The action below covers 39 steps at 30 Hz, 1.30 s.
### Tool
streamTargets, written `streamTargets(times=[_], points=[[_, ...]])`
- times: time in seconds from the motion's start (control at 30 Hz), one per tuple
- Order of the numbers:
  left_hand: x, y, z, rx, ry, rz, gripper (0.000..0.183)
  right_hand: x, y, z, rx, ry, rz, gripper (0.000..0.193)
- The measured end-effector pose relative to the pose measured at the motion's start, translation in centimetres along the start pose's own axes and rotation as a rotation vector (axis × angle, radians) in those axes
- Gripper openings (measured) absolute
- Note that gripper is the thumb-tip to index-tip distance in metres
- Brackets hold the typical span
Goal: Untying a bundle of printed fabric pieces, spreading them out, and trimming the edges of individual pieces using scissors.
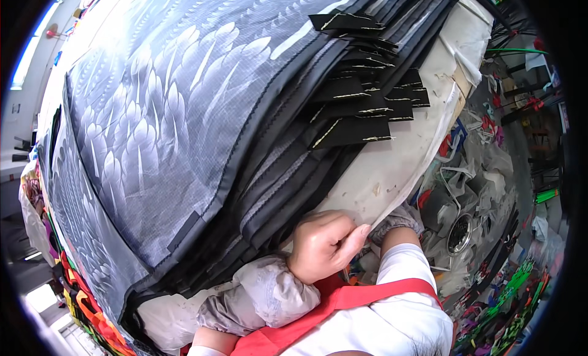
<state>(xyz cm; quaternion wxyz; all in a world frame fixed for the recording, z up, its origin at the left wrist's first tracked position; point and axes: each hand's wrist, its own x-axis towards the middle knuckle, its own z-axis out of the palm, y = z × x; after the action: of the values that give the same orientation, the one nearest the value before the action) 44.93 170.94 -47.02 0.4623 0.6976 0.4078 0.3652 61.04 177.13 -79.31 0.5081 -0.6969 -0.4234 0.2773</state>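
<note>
My left hand [327, 246] is closed at the near edge of a white-covered table [373, 178]. Its thumb and forefinger are pressed together beside the cover's rim, and whatever lies between them is too small to make out. A grey sleeve cover [263, 295] wraps the left forearm. From the right forearm, a grey cuff [401, 220] reaches in under the table edge, which hides my right hand. Layered grey fabric panels [177, 105] with a feather print lie beyond the left hand. Black folded tabs [352, 132] with pale stitching stick out from their dark bound edges.
Clear plastic bags and scraps [478, 178] are heaped right of the table, around a round metal-rimmed part [459, 233]. Green and coloured strips [514, 288] lie at the lower right. Red and orange cloth [89, 301] hangs at the lower left.
</note>
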Motion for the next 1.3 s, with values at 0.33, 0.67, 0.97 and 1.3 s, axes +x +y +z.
streamTargets(times=[0.33, 0.67, 0.97, 1.3], points=[[-0.6, -0.4, -0.8, -0.099, -0.018, 0.013, 0.028, -3.1, 0.5, -5.0, 0.052, 0.124, 0.083, 0.023], [-2.1, -1.0, -0.1, -0.155, -0.010, -0.011, 0.027, -7.0, -3.6, -19.8, 0.644, 0.513, 0.496, 0.021], [-3.9, -1.6, -1.2, -0.317, -0.020, -0.153, 0.029, -11.5, -11.6, -28.5, 1.541, 0.357, 0.135, 0.035], [-26.9, 0.8, -15.5, -0.476, 0.291, -0.640, 0.031, -7.7, -26.2, -27.7, 1.571, -0.328, -0.078, 0.030]])
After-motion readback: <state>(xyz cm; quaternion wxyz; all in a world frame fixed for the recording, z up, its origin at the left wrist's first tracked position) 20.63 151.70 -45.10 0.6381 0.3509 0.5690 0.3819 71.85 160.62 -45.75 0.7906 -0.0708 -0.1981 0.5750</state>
